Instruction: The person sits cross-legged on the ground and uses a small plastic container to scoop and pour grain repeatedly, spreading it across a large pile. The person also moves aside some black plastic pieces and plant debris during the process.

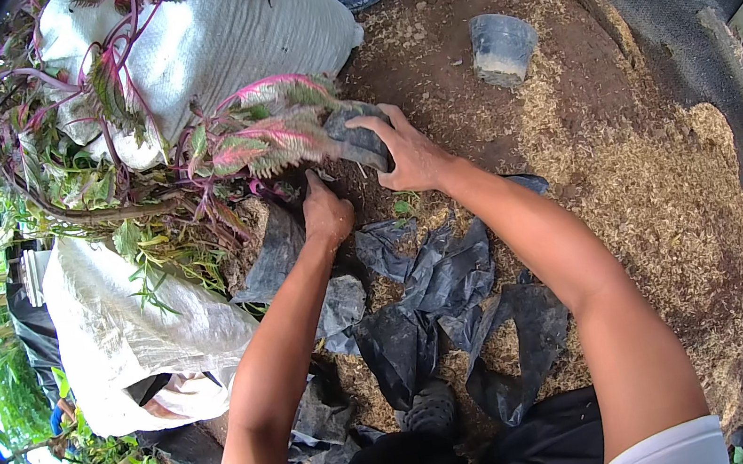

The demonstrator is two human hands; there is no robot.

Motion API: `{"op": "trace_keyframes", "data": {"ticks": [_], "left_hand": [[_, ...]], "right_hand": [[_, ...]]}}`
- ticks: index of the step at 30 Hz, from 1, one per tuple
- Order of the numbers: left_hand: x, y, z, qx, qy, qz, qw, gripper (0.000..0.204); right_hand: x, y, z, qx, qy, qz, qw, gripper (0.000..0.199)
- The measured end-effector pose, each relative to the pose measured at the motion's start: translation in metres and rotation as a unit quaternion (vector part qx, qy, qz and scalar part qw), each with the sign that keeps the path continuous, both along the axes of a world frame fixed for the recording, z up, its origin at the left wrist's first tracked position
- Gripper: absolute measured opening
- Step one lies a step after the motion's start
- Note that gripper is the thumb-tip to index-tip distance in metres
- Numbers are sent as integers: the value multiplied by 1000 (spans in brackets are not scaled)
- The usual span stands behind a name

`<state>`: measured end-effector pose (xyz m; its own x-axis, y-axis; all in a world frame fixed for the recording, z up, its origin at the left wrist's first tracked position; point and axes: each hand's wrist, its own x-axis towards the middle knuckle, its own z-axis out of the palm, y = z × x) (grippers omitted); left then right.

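My right hand [415, 152] has its thumb and fingers around a dusty dark grey plastic plant pot [353, 140], which lies tilted. Pink-and-green plant leaves [277, 136] spread out beside the pot's left side. Just below it, my left hand [328, 211] reaches in under the leaves with its fingers curled. Its fingertips are at the dark soil and plastic there, and what they grip, if anything, is hidden. A black plastic planting bag [273, 257] lies to the left of that wrist.
Torn black plastic sheets [448, 269] lie on the ground between my arms. A grey pot [502, 47] rests on the soil ahead, near scattered husks [644, 213]. White sacks [222, 44] [134, 332] and leggy plants stand at left. A dark wall [691, 7] curves along the right.
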<state>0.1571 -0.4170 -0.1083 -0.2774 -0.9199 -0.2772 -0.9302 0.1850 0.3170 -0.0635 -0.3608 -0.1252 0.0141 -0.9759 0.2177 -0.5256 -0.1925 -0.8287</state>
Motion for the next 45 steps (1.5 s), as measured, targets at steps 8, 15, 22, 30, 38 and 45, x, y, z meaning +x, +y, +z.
{"op": "trace_keyframes", "data": {"ticks": [8,15,22,30,38,45], "left_hand": [[37,49,23,89,14,-130,987,132],[34,74,24,-30,101,-41,994,125],[20,94,61,-143,269,-23,952,100],[20,102,110,36,546,-72,834,73],[46,136,125,-185,278,-219,917,55],[-69,197,220,45,191,-494,847,52]], "right_hand": [[20,50,18,27,3,29,999,103],[63,100,39,91,-53,-65,992,103],[56,128,62,205,-529,-146,810,99],[-4,245,157,186,-663,-192,699,53],[-68,437,276,116,-513,-296,798,81],[-92,579,317,112,-170,-602,772,90]]}}
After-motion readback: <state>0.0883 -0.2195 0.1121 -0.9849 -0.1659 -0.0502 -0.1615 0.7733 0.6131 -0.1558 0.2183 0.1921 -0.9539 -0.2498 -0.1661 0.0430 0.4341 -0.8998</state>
